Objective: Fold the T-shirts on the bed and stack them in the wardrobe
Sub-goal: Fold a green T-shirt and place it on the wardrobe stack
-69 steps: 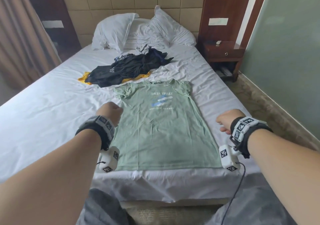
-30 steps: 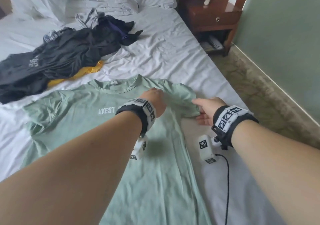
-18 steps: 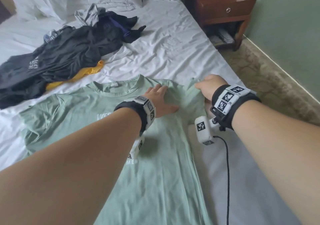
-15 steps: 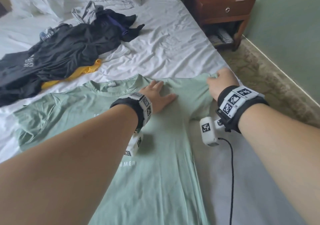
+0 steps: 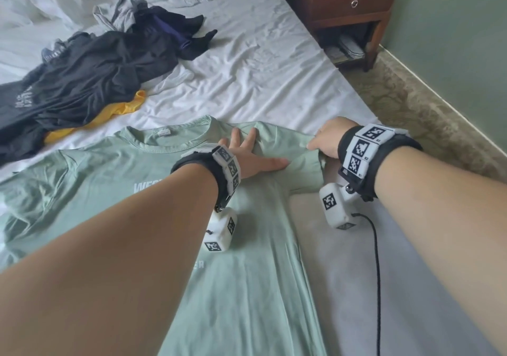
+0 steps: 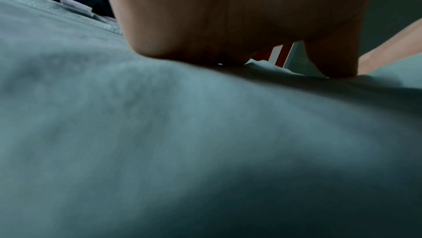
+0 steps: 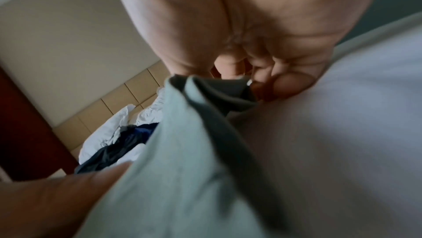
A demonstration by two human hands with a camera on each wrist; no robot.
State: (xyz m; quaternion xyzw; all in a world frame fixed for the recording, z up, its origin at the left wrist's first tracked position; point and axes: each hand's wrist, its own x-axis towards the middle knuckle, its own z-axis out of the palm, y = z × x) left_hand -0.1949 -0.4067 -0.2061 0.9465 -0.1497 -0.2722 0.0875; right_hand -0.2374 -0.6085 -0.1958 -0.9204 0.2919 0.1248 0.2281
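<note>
Green T-shirt (image 5: 241, 287): pale green, white lettering on the chest partly covered by the left forearm. Lies face up and spread flat on the bed (image 5: 260, 62), at its near edge, collar toward the pillows. A white label shows inside the collar (image 5: 164, 132).

Left hand (image 5: 252, 158): palm down, fingers straight and spread, pressing flat on the shirt's shoulder just right of the collar. It grips nothing. In the left wrist view the heel of the hand (image 6: 205, 25) rests on the green fabric.

Right hand (image 5: 326, 141): at the shirt's right sleeve (image 5: 304, 169), fingers curled and pinching the sleeve edge. The right wrist view shows the hem of the sleeve (image 7: 205, 93) gathered into a fold and lifted off the sheet between the curled fingers (image 7: 283, 86).

Pile of clothes (image 5: 96, 78): unfolded dark garments heaped on the bed beyond the green shirt, toward the left; a grey piece (image 5: 118, 12) at the far end, a yellow piece (image 5: 120, 108) sticking out from under the near side. Well apart from both hands.

Bedside cabinet (image 5: 348, 4): dark red wood, one drawer with a ring pull, open shelf below, standing just beside the bed on the right.

Wrist bands (image 5: 367, 147): black, with white marker blocks, one on each wrist; a black cable (image 5: 377, 273) runs from the right unit across the sheet.
</note>
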